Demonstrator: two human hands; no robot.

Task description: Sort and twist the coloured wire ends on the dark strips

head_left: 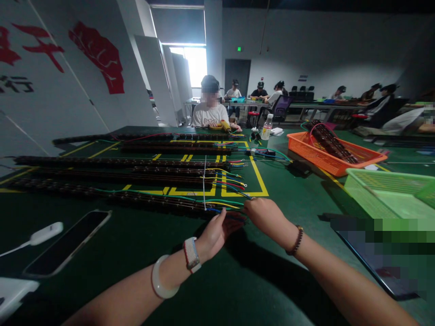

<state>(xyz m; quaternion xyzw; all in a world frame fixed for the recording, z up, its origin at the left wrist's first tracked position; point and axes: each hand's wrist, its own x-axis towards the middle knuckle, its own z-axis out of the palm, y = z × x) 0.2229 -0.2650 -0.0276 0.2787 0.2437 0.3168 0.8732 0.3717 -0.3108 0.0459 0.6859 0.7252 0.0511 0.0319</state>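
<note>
Long dark brown strips (112, 195) with small shiny points lie side by side, green, yellow, red and blue wires (234, 204) coming from their right ends. My left hand (215, 233) is at the nearest strip's wire end, thumb raised and fingers stretched out under the wires. Whether it touches them is unclear. Just right of it, my right hand (267, 217) is closed, its fingertips pinched at the end of a dark wire (242, 193). The tip is hidden by the fingers. A white cord (204, 183) crosses the strips near their ends.
On the green table (204, 280) are a phone (70, 242) and white device (46, 233) at left. An orange basket (335, 165) holding strips, a green basket (390, 194) and a dark tablet-like slab (374, 267) stand right. A bottle (267, 127) and seated person (210, 108) are beyond.
</note>
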